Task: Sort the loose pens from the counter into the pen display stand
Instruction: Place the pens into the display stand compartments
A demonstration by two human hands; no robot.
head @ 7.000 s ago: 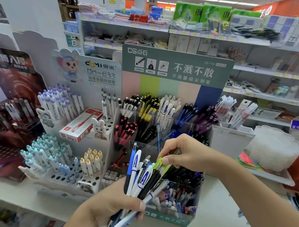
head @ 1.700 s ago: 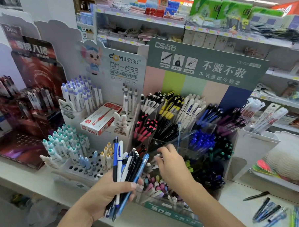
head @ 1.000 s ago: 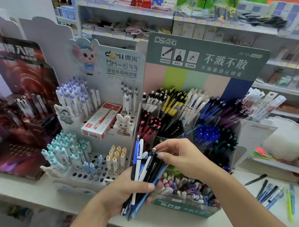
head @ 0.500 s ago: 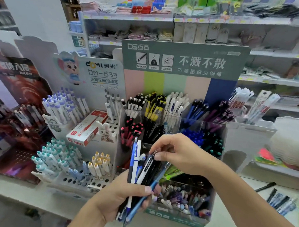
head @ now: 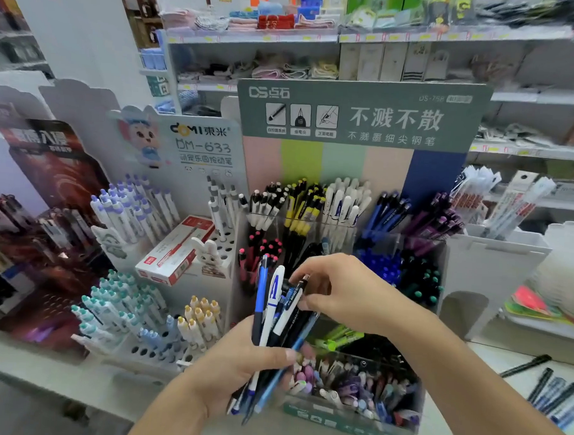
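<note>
Left hand (head: 239, 366): fingers curled round a bundle of pens (head: 276, 328), thumb pressed across the front, tips fanned upward.
Right hand (head: 338, 292): fingertips pinching the top of one black pen (head: 294, 295) in the bundle.
Pen display stand (head: 352, 420): directly behind both hands, compartments packed by colour.
Loose pens (head: 554, 390): on counter (head: 483, 367), well right of right-hand fingers.
White stand (head: 161, 350): left of left-hand fingers.

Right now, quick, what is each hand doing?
Left hand: grips a bundle of pens.
Right hand: fingers pinching one pen at the top of that bundle.
</note>
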